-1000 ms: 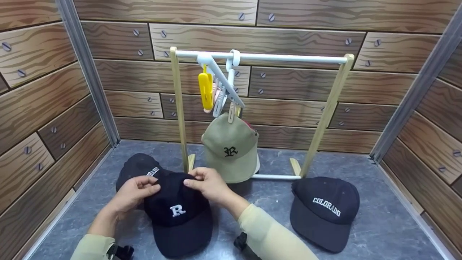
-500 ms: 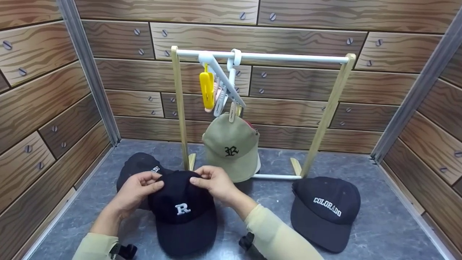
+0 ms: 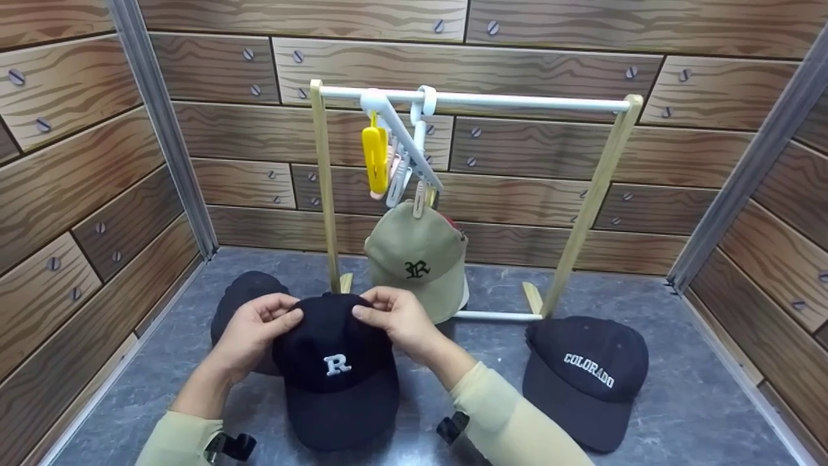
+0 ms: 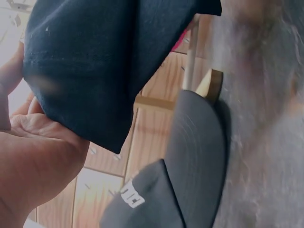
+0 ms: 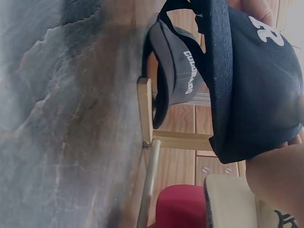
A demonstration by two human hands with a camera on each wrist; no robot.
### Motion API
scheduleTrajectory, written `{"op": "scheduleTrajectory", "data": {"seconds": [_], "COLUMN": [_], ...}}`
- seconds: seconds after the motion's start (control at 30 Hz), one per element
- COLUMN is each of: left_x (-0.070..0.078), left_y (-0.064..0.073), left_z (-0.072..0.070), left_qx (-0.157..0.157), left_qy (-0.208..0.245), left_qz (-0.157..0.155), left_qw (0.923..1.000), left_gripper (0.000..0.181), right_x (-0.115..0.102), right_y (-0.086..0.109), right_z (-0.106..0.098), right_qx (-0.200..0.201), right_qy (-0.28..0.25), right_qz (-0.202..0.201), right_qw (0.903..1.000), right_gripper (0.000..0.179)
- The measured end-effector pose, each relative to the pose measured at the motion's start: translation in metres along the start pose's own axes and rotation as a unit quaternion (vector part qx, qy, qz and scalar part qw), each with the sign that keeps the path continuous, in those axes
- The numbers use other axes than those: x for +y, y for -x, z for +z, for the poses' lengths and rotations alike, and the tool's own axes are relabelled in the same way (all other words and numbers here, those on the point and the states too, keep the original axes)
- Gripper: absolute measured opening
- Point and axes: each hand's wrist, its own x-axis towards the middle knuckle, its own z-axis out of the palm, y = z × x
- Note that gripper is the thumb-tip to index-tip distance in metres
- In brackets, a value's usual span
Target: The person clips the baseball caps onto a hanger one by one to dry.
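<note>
A black baseball cap with a white R (image 3: 341, 411) hangs from both hands in the head view, its brim facing down and toward me. At the top left of its crown, the left hand (image 3: 255, 330) pinches the fabric between thumb and fingers. The right hand (image 3: 404, 323) pinches the top right side in the same way. In the right wrist view the cap (image 5: 261, 90) is raised above the table. Some fingertips are hidden behind the crown. Behind it, a tan cap (image 3: 420, 249) hangs by a clothespin (image 3: 419, 199) from a white clip hanger (image 3: 404, 139).
The hanger hooks onto the white rod (image 3: 530, 101) of a wooden-legged rack. A dark cap (image 3: 246, 298) lies behind the left hand, partly covered. To the right lies a black COLORADO cap (image 3: 585, 382). A yellow clothespin (image 3: 374, 158) and several others dangle from the hanger.
Both hands have moved up and to the right with the black R cap between them, toward the rack. The cap now covers the lettering of the dark cap behind. The other caps stay put.
</note>
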Motion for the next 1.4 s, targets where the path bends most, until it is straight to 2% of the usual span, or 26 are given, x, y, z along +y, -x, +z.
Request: {"op": "scheduleTrajectory", "data": {"seconds": [0.17,0.5,0.57,0.73,0.83,1.07,1.4], "left_x": [0.009,0.029,0.034,0.044,0.048,0.056,0.062], "left_y": [-0.003,-0.014,-0.016,-0.02,-0.023,-0.03,-0.039], "left_z": [0.008,0.029,0.033,0.042,0.045,0.053,0.066], "left_qx": [0.017,0.037,0.043,0.053,0.056,0.069,0.102], "left_qy": [0.005,0.028,0.034,0.049,0.053,0.065,0.071], "left_qz": [0.005,0.029,0.031,0.038,0.043,0.058,0.083], "left_qw": [0.9998,0.9985,0.998,0.9966,0.9961,0.9938,0.9888], "left_gripper": [0.012,0.011,0.01,0.009,0.008,0.007,0.008], "right_x": [-0.01,-0.032,-0.037,-0.047,-0.052,-0.064,-0.073], "right_y": [0.002,0.006,0.006,0.005,0.004,0.003,0.001], "right_z": [-0.003,-0.01,-0.01,-0.014,-0.016,-0.021,-0.027], "right_qx": [0.003,0.031,0.038,0.043,0.047,0.056,0.063], "right_qy": [-0.002,-0.011,-0.014,-0.024,-0.022,-0.011,0.002], "right_qz": [-0.014,-0.041,-0.047,-0.045,-0.043,-0.056,-0.075], "right_qw": [0.9999,0.9986,0.9981,0.9978,0.9977,0.9968,0.9952], "right_gripper": [0.005,0.009,0.005,0.008,0.016,0.003,0.01]}}
